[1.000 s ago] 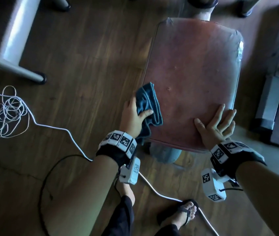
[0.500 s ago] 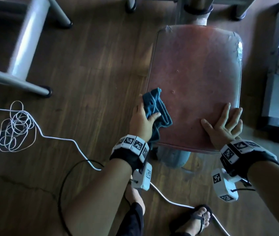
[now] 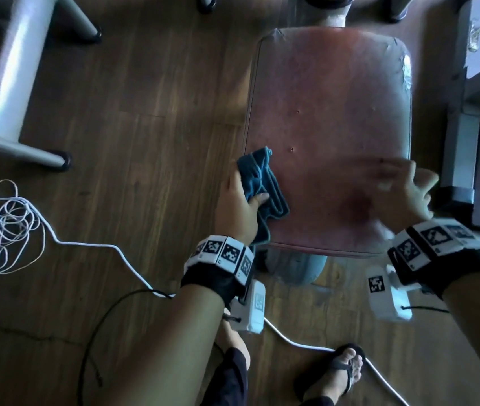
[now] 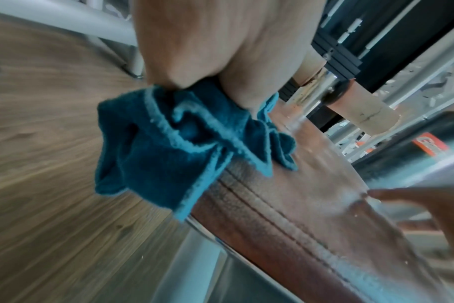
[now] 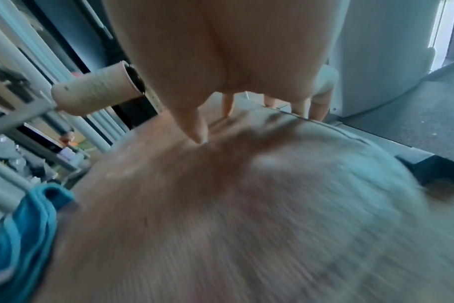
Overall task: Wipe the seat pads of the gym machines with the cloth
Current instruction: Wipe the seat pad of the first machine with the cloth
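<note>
A worn reddish seat pad (image 3: 332,118) fills the upper middle of the head view. My left hand (image 3: 240,206) grips a bunched teal cloth (image 3: 262,183) at the pad's near left edge; part of the cloth hangs over the side. In the left wrist view the cloth (image 4: 174,147) is pinched under my fingers against the stitched edge of the pad (image 4: 285,215). My right hand (image 3: 405,191) is blurred over the pad's near right corner, fingers spread and holding nothing. The right wrist view shows straight fingers (image 5: 194,123) hovering just above the pad (image 5: 220,215), with the cloth (image 5: 26,221) at far left.
A tangled white cable (image 3: 7,227) lies on the wooden floor (image 3: 145,112) to the left, and a black cable (image 3: 106,317) runs near my feet. Grey machine frame legs (image 3: 13,68) stand at the upper left. A grey machine base (image 3: 467,136) stands right of the seat.
My right hand has lifted off the pad's near right corner and is moving, blurred. My left hand still holds the cloth at the left edge.
</note>
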